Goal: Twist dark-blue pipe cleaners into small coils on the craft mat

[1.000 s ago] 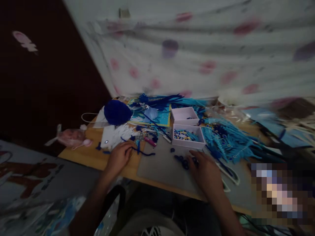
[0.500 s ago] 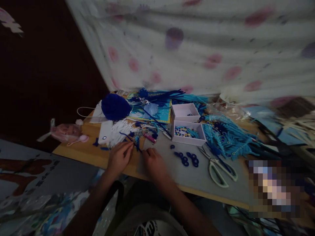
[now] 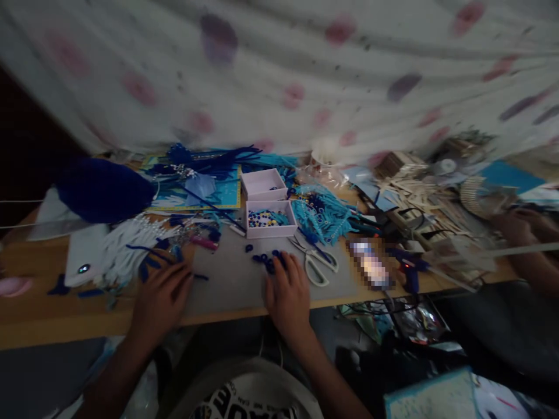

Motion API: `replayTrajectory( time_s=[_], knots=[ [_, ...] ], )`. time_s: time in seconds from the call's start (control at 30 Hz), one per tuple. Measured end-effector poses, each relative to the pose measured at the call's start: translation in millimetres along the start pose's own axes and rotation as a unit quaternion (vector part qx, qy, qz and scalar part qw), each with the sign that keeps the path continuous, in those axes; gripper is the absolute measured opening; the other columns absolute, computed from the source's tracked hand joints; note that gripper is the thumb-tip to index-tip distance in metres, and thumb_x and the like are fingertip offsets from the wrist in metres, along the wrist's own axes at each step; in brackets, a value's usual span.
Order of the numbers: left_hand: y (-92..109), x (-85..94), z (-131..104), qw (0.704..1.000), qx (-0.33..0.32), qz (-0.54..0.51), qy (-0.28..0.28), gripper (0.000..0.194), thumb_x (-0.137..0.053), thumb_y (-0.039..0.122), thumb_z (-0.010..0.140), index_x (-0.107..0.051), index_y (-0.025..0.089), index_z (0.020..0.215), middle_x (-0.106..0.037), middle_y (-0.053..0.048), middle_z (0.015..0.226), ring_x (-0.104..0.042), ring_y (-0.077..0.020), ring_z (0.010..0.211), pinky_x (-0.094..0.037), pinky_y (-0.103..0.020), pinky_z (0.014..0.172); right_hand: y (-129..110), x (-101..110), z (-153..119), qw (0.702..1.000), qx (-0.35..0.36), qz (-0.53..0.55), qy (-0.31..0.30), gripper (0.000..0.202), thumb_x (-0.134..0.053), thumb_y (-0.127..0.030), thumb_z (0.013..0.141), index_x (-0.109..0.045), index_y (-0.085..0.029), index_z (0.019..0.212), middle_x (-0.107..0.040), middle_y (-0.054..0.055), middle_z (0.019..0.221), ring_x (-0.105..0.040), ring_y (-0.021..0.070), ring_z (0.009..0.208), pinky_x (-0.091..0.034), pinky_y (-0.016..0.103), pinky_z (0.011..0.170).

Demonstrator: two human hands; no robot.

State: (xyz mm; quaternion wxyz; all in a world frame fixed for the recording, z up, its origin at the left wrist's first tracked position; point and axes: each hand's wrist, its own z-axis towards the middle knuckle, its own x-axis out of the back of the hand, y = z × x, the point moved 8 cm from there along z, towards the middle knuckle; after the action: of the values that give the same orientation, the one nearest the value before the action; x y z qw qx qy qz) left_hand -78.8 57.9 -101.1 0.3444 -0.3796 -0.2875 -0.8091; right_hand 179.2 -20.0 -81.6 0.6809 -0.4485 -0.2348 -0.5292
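Note:
My left hand (image 3: pixel 162 294) is at the table's front left, its fingers closed on a dark blue pipe cleaner (image 3: pixel 201 277) whose end pokes out to the right. My right hand (image 3: pixel 289 291) reaches over a small group of dark blue rings (image 3: pixel 262 259), fingers stretched out and touching or just above them; its fingertips hide some. One loose ring (image 3: pixel 248 248) lies to the left of the group. Scissors with pale handles (image 3: pixel 315 265) lie right beside my right hand. A pink lighter (image 3: pixel 204 242) rests beyond my left hand, near white beaded strips (image 3: pixel 131 247).
Two white boxes (image 3: pixel 273 231) stand mid-table, the nearer with beads inside. Light blue pieces (image 3: pixel 323 212) heap to their right. A blurred-out phone-like object (image 3: pixel 371 263) and a blue glue gun (image 3: pixel 410 270) lie farther right. Another person's hands (image 3: pixel 517 227) are at the far right.
The view has swung right. My right hand has left the pipe cleaner and moved right to the rings, and its fingers have stretched out. My left hand keeps the pipe cleaner.

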Motion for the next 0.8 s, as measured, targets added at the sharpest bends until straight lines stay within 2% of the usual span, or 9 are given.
replayTrajectory(
  time_s=[0.1,0.2,0.3,0.4,0.47,0.53,0.63,0.73,0.8],
  knots=[
    [15.6,8.4,13.2,0.999,-0.018,0.016,0.039,0.02,-0.057,0.027,0.096,-0.07,0.017,0.107,-0.074,-0.012,0.107,-0.068,-0.0285,0.096,-0.053,-0.045,0.089,14.3,-17.1,-0.5,0.996,-0.032,-0.034,-0.08,0.043,-0.058,-0.028,0.095,-0.06,-0.008,0.133,-0.056,0.024,0.141,-0.044,0.0388,0.135,-0.036,0.06,0.111],
    [45.8,5.9,40.4,0.998,-0.049,0.005,0.041,0.021,-0.055,0.025,0.097,-0.068,0.018,0.112,-0.074,-0.012,0.11,-0.068,-0.0281,0.098,-0.053,-0.044,0.089,-3.6,-40.9,-3.4,0.992,-0.02,-0.004,-0.128,0.05,-0.065,-0.032,0.09,-0.059,-0.011,0.135,-0.052,0.022,0.146,-0.041,0.0387,0.138,-0.035,0.06,0.112],
    [79.1,-6.2,77.0,0.995,-0.088,-0.008,0.034,0.023,-0.052,0.025,0.098,-0.068,0.017,0.113,-0.074,-0.011,0.113,-0.065,-0.029,0.104,-0.05,-0.046,0.096,-22.0,-47.1,-3.0,0.993,-0.011,0.035,-0.114,0.051,-0.066,-0.032,0.089,-0.058,-0.014,0.136,-0.049,0.02,0.149,-0.038,0.0368,0.141,-0.033,0.059,0.114],
    [102.2,-29.4,112.6,0.991,-0.127,-0.044,-0.01,0.027,-0.052,0.028,0.098,-0.068,0.017,0.118,-0.071,-0.01,0.121,-0.061,-0.0285,0.115,-0.048,-0.045,0.103,-15.7,-20.5,-0.7,0.997,-0.003,0.069,-0.045,0.042,-0.059,-0.024,0.092,-0.059,-0.016,0.133,-0.053,0.017,0.145,-0.04,0.0313,0.14,-0.036,0.054,0.114],
    [108.4,-41.4,130.1,0.987,-0.142,-0.072,-0.023,0.031,-0.05,0.03,0.099,-0.067,0.017,0.121,-0.069,-0.011,0.124,-0.057,-0.0295,0.122,-0.046,-0.047,0.107,11.3,12.4,-3.2,0.997,-0.036,0.068,0.011,0.036,-0.052,-0.02,0.095,-0.061,-0.016,0.13,-0.059,0.017,0.137,-0.048,0.0277,0.133,-0.042,0.048,0.11],
    [109.5,-45.8,140.2,0.986,-0.14,-0.095,-0.015,0.032,-0.05,0.032,0.098,-0.067,0.016,0.121,-0.069,-0.013,0.125,-0.056,-0.0307,0.124,-0.046,-0.05,0.107,53.7,45.4,-10.9,0.993,-0.114,0.022,0.036,0.034,-0.048,-0.019,0.098,-0.062,-0.016,0.129,-0.062,0.016,0.132,-0.057,0.0259,0.122,-0.047,0.043,0.104],
    [118.7,-41.7,137.6,0.984,-0.116,-0.131,0.009,0.029,-0.053,0.03,0.097,-0.069,0.018,0.118,-0.072,-0.011,0.119,-0.061,-0.0295,0.116,-0.048,-0.05,0.104,116.8,79.4,-24.0,0.972,-0.212,-0.095,0.019,0.036,-0.049,-0.019,0.097,-0.061,-0.014,0.13,-0.064,0.017,0.127,-0.062,0.0275,0.112,-0.051,0.041,0.093],
    [166.4,-41.2,112.9,0.966,-0.171,-0.195,-0.014,0.024,-0.052,0.025,0.098,-0.071,0.022,0.112,-0.076,-0.007,0.106,-0.068,-0.0236,0.1,-0.055,-0.041,0.093,155.1,79.7,-25.1,0.951,-0.229,-0.199,-0.059,0.029,-0.054,-0.019,0.095,-0.066,-0.015,0.121,-0.069,0.015,0.111,-0.063,0.0266,0.098,-0.049,0.035,0.079],
    [212.5,-53.7,89.8,0.937,-0.238,-0.237,-0.096,0.026,-0.05,0.024,0.1,-0.069,0.021,0.117,-0.074,-0.007,0.115,-0.068,-0.0206,0.104,-0.055,-0.036,0.094,163.4,71.7,-21.0,0.946,-0.213,-0.221,-0.1,0.017,-0.056,-0.017,0.094,-0.071,-0.017,0.101,-0.069,0.013,0.097,-0.062,0.0254,0.094,-0.045,0.032,0.076]
  ],
)
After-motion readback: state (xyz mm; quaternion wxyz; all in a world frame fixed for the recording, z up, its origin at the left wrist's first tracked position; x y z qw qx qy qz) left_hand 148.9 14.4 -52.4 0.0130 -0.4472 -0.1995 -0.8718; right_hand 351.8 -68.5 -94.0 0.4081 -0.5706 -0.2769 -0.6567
